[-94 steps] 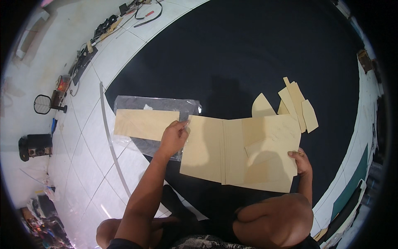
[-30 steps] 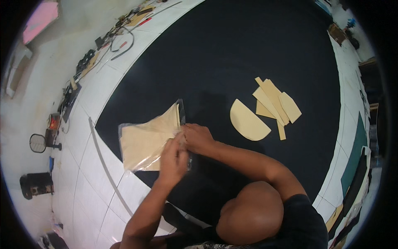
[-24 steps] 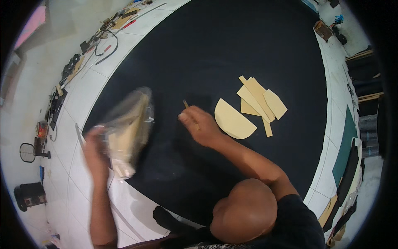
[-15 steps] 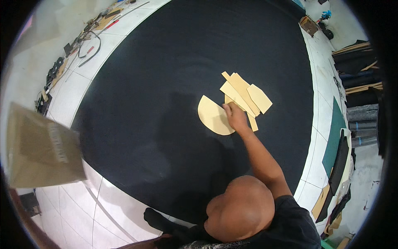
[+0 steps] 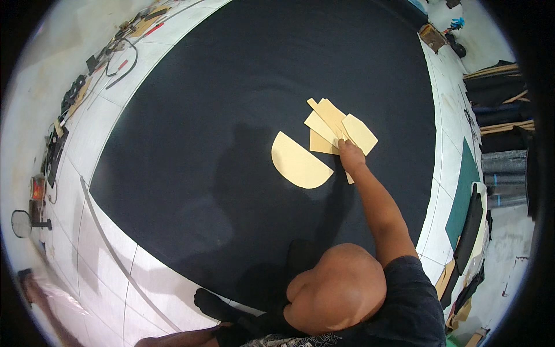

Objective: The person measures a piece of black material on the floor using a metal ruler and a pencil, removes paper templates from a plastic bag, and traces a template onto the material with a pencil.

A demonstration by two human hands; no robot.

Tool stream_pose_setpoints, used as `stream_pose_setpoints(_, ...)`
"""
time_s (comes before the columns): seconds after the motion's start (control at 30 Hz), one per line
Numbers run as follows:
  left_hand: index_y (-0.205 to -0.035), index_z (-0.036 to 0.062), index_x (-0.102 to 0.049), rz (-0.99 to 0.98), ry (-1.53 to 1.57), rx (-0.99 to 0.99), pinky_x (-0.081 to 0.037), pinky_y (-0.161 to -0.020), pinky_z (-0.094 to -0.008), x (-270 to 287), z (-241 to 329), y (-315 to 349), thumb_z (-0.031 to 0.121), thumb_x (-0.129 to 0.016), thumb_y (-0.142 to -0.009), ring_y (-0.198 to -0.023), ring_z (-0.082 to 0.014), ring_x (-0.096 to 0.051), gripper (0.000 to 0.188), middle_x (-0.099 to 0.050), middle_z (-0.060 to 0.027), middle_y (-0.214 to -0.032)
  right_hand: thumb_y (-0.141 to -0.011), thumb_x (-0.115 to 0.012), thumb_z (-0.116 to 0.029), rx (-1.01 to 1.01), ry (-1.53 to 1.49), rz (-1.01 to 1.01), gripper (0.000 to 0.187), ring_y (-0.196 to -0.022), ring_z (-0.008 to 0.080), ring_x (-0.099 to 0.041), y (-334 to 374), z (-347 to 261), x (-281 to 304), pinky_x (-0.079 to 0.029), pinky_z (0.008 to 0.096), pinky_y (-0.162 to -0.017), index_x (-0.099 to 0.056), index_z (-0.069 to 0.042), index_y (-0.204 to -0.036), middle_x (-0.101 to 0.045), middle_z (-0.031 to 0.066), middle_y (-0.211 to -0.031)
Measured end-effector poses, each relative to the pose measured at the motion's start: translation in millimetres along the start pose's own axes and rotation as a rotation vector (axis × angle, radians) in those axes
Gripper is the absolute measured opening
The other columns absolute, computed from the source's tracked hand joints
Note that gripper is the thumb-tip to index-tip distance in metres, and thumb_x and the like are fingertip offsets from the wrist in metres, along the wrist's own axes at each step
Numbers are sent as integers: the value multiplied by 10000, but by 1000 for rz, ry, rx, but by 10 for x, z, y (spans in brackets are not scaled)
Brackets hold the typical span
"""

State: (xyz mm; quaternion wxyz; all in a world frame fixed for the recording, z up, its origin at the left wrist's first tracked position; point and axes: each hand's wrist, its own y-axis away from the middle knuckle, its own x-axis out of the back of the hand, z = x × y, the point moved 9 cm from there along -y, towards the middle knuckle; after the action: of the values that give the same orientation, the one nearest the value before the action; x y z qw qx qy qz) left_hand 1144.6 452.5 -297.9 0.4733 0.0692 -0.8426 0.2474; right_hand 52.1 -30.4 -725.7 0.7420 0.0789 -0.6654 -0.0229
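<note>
My right hand (image 5: 350, 153) reaches forward over a loose pile of flat cream pieces that look like card. Its fingers pinch at a cream piece (image 5: 325, 129) near the pile's lower right. A five-sided piece (image 5: 360, 135) lies at the right of the pile, and a strip's end shows under my hand. Apart to the left lies a half-round cream piece (image 5: 300, 161). All rest on a large black cloth (image 5: 191, 104). My left hand (image 5: 37, 295), at the lower left rim, is smeared by motion, with blurred clear plastic beside it.
White floor tiles (image 5: 110, 225) border the cloth, crossed by a long thin grey strip (image 5: 104, 231). Tools, cords and scraps line the left wall. Dark rolled materials (image 5: 500, 87) and a green sheet (image 5: 464, 194) are at the right. A black-socked foot (image 5: 219, 306) rests at the cloth's near edge.
My right hand has moved right, from beside the half-round piece onto the pile. The brown package in clear wrapping at the left has gone from view, leaving blurred plastic at the lower left.
</note>
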Motion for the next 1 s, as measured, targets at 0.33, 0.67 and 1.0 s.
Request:
stream_pose_setpoints(0.33, -1029, 42, -705, -386, 296, -69, -560, -822, -430, -2140, 2295, 2035, 266, -538, -1013, -933, -332, -685, 281, -714, -171, -970, -925, -578, -93, -16, -43, 359, 98, -880, 368, -711, 154, 205, 427, -582, 493, -722, -526, -64, -1002, -695, 166, -959)
stream_pose_setpoints(0.67, -1187, -32, -666, -708, 1128, 94, -503, -887, -366, -419, 4600, 413, 299, -605, -1033, -988, -274, -640, 370, -693, -136, -1080, -972, -668, -139, -246, -311, 654, 136, -951, 360, -724, 542, 405, 1108, -572, 448, -788, -592, -53, -1045, -733, 159, -1038)
stream_pose_setpoints(1.0, -1146, 6, -643, -1366, 2372, -709, -519, -824, -367, 2798, 6700, 150, 462, -525, -1028, -901, -285, -632, 486, -644, -170, -971, -1012, -634, -140, -532, -714, 629, 171, -1040, 218, -680, 1774, 602, 1441, -525, 383, -936, -518, -21, -974, -718, 167, -1142)
